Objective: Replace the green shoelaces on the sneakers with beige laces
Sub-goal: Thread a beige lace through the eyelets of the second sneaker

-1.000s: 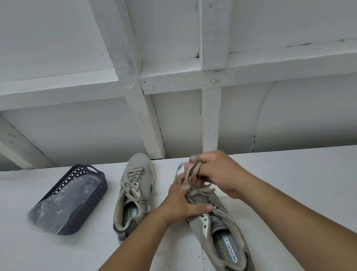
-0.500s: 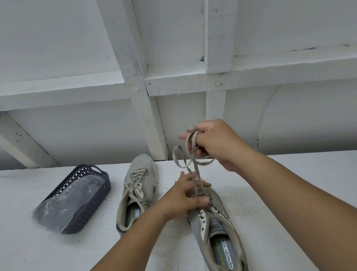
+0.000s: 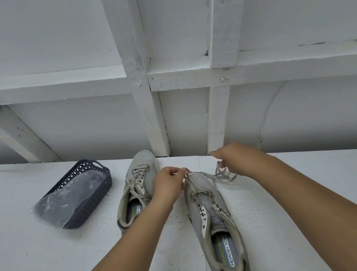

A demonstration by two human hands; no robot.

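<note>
The right-hand sneaker [image 3: 212,218] lies on the white worktop [image 3: 41,258] with its long axis running from the near edge toward the wall, toe away from the person and heel nearest the camera, slightly angled so the toe leans left. Its eyelets are bare, the tongue exposed. A loose lace [image 3: 220,174] trails off the toe to the right, lying on the worktop in a slack loop. The left hand [image 3: 168,184] pinches one end of this lace just at the toe, its grip closed on it. The right hand [image 3: 233,159] hovers over the other end of the lace, fingers reaching left; the blur leaves it unclear whether it holds the lace.

Just left, the second sneaker [image 3: 137,189] lies roughly parallel, toe toward the wall, fully laced. The left forearm crosses over its heel. Further left, well apart, sits a dark basket [image 3: 101,180] with a clear plastic bag [image 3: 67,199] in it. A white wooden frame [image 3: 146,107] backs the worktop.
</note>
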